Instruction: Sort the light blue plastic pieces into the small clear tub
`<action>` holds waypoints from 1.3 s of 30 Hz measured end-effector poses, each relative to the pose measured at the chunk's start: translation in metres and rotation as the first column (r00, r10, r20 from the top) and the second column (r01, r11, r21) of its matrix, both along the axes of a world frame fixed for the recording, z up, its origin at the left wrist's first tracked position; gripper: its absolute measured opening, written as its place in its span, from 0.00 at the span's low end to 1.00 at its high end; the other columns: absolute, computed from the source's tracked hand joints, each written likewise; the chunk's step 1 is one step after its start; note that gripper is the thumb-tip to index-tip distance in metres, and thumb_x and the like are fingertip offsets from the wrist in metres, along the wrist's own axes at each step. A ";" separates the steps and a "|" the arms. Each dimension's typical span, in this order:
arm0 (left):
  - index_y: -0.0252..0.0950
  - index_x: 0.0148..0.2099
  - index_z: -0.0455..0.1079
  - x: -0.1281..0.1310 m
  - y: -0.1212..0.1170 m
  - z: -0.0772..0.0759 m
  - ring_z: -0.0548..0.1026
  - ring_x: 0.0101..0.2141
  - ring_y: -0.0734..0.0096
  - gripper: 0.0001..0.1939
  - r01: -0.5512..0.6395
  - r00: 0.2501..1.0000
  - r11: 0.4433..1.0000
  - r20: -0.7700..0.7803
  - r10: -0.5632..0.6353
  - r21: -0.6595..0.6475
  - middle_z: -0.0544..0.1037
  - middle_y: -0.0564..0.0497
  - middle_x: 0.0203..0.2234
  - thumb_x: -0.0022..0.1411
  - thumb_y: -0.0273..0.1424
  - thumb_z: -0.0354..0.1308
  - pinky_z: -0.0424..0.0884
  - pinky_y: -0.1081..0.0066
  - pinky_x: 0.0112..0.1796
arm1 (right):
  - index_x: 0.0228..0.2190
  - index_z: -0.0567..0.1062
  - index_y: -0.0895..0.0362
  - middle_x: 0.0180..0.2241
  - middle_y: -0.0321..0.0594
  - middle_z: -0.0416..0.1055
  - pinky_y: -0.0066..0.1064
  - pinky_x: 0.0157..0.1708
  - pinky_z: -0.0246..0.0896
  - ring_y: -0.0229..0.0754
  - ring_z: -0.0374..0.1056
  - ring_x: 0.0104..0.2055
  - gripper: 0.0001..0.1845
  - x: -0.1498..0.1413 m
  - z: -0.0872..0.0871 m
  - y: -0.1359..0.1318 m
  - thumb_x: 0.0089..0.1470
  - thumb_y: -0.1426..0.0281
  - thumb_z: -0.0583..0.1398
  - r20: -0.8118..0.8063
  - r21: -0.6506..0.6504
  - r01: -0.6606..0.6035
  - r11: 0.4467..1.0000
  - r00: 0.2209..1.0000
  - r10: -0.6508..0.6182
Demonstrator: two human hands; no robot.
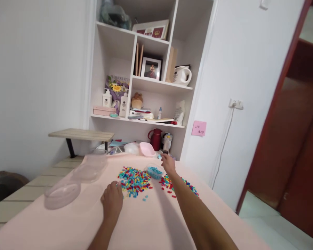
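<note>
A loose pile of small, colourful brick-like pieces (134, 182) lies mid-table, mostly blue, red and yellow. At its left edge rests my left hand (112, 199), fingers curled together against the pieces; what they hold, if anything, is hidden. Behind the pile stands a clear container (154, 172) with light-blue pieces inside. My right hand (168, 164) is raised just right of and beyond this container, fingers pinched; a light-blue speck shows near the fingertips, too small to name. Under my right forearm spreads a second pile of mixed pieces (167, 182), partly covered by the arm.
Clear plastic containers (62, 195) stand along the left of the pink-covered table (141, 225). At the back are a pink tray (147, 149), a dark red jug (155, 139) and a bottle (167, 143). White shelves (156, 123) rise behind; a small wooden ledge (80, 134) sits at left.
</note>
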State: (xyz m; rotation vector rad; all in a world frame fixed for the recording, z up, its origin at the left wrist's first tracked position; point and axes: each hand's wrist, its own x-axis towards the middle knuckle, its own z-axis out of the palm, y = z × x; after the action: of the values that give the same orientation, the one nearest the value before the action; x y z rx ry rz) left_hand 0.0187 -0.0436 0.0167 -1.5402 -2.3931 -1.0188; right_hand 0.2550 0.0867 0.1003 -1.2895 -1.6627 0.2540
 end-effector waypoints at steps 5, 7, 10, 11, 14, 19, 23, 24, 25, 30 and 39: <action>0.33 0.46 0.67 0.002 -0.002 0.002 0.71 0.42 0.62 0.21 0.013 0.999 0.999 0.050 -0.011 -0.039 0.75 0.42 0.39 0.68 0.36 0.35 0.60 0.66 0.40 | 0.43 0.74 0.66 0.31 0.43 0.71 0.23 0.22 0.52 0.32 0.65 0.22 0.22 -0.011 -0.016 -0.029 0.57 0.68 0.47 -0.003 -0.153 -0.220 0.963 0.975 0.222; 0.33 0.46 0.67 0.002 -0.002 0.002 0.71 0.42 0.62 0.21 0.015 0.998 0.999 0.059 -0.013 -0.042 0.75 0.42 0.39 0.68 0.36 0.35 0.60 0.65 0.40 | 0.40 0.76 0.62 0.30 0.42 0.72 0.23 0.22 0.52 0.33 0.65 0.22 0.19 -0.012 -0.039 -0.046 0.55 0.70 0.49 -0.055 -0.284 -0.341 0.896 0.939 0.340; 0.32 0.45 0.67 0.001 0.000 0.000 0.71 0.42 0.61 0.21 0.015 0.998 0.999 0.056 -0.013 -0.035 0.74 0.42 0.38 0.68 0.35 0.34 0.60 0.64 0.40 | 0.33 0.78 0.60 0.27 0.39 0.72 0.25 0.25 0.55 0.35 0.66 0.25 0.14 -0.008 -0.075 -0.065 0.53 0.71 0.52 0.038 -0.384 -0.328 0.863 0.928 0.370; 0.32 0.45 0.67 0.001 0.000 -0.001 0.71 0.42 0.61 0.21 0.015 0.998 0.999 0.055 -0.013 -0.036 0.74 0.42 0.38 0.68 0.35 0.35 0.60 0.64 0.41 | 0.32 0.78 0.59 0.28 0.40 0.72 0.27 0.28 0.58 0.37 0.67 0.28 0.13 -0.006 -0.084 -0.069 0.52 0.72 0.53 0.094 -0.350 -0.316 0.882 0.925 0.369; 0.33 0.45 0.67 0.000 0.002 -0.004 0.71 0.42 0.61 0.20 0.018 0.999 0.999 0.051 -0.016 -0.039 0.74 0.43 0.38 0.68 0.35 0.35 0.59 0.64 0.41 | 0.34 0.80 0.55 0.35 0.43 0.73 0.31 0.39 0.59 0.41 0.67 0.37 0.12 -0.003 -0.099 -0.075 0.51 0.73 0.56 0.225 -0.231 -0.312 0.922 0.905 0.362; 0.33 0.46 0.67 -0.001 0.005 -0.005 0.71 0.42 0.61 0.20 0.022 0.999 0.999 0.036 -0.020 -0.038 0.74 0.42 0.38 0.68 0.35 0.35 0.60 0.64 0.41 | 0.40 0.79 0.48 0.38 0.41 0.72 0.29 0.40 0.58 0.41 0.67 0.40 0.14 -0.010 -0.098 -0.084 0.54 0.68 0.57 0.414 -0.223 -0.234 0.946 0.856 0.310; 0.34 0.46 0.67 -0.001 0.007 -0.004 0.72 0.42 0.59 0.20 0.024 0.999 0.997 0.035 -0.022 -0.072 0.74 0.42 0.39 0.68 0.36 0.36 0.61 0.63 0.40 | 0.41 0.79 0.44 0.40 0.38 0.72 0.29 0.41 0.57 0.41 0.66 0.44 0.13 -0.013 -0.090 -0.089 0.56 0.66 0.57 0.540 -0.231 -0.182 0.956 0.793 0.281; 0.34 0.46 0.67 -0.001 0.007 -0.004 0.72 0.42 0.59 0.20 0.025 0.999 0.997 0.029 -0.023 -0.074 0.75 0.42 0.39 0.68 0.36 0.36 0.61 0.63 0.40 | 0.41 0.78 0.44 0.40 0.37 0.72 0.29 0.42 0.58 0.41 0.67 0.45 0.13 -0.013 -0.088 -0.090 0.55 0.64 0.57 0.551 -0.241 -0.183 0.953 0.782 0.290; 0.34 0.46 0.67 -0.001 0.007 -0.004 0.72 0.42 0.59 0.20 0.024 1.000 0.997 0.017 -0.023 -0.073 0.75 0.42 0.39 0.68 0.36 0.36 0.61 0.63 0.40 | 0.41 0.78 0.44 0.40 0.37 0.72 0.29 0.42 0.58 0.41 0.67 0.44 0.13 -0.013 -0.087 -0.090 0.55 0.63 0.58 0.557 -0.249 -0.181 0.952 0.777 0.293; 0.34 0.46 0.68 -0.001 0.005 -0.003 0.72 0.42 0.59 0.21 0.028 0.999 0.996 -0.015 -0.029 -0.086 0.75 0.42 0.39 0.68 0.35 0.35 0.61 0.64 0.40 | 0.37 0.79 0.45 0.40 0.34 0.74 0.28 0.41 0.58 0.40 0.68 0.43 0.12 -0.018 -0.088 -0.091 0.54 0.66 0.57 0.555 -0.215 -0.198 0.956 0.781 0.286; 0.35 0.46 0.69 -0.001 0.006 -0.003 0.73 0.42 0.61 0.21 0.018 0.999 0.996 -0.041 -0.021 -0.092 0.76 0.43 0.39 0.68 0.35 0.36 0.61 0.65 0.39 | 0.35 0.78 0.51 0.38 0.38 0.76 0.29 0.40 0.58 0.42 0.69 0.41 0.10 -0.004 -0.030 -0.034 0.54 0.66 0.57 0.401 -0.088 -0.013 0.996 0.915 0.047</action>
State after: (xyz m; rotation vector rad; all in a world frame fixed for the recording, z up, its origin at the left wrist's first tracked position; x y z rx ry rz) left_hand 0.0180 -0.0373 0.0132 -1.6007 -2.4327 -0.8832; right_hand 0.2509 0.0532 0.0699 -1.4506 -2.0390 0.0773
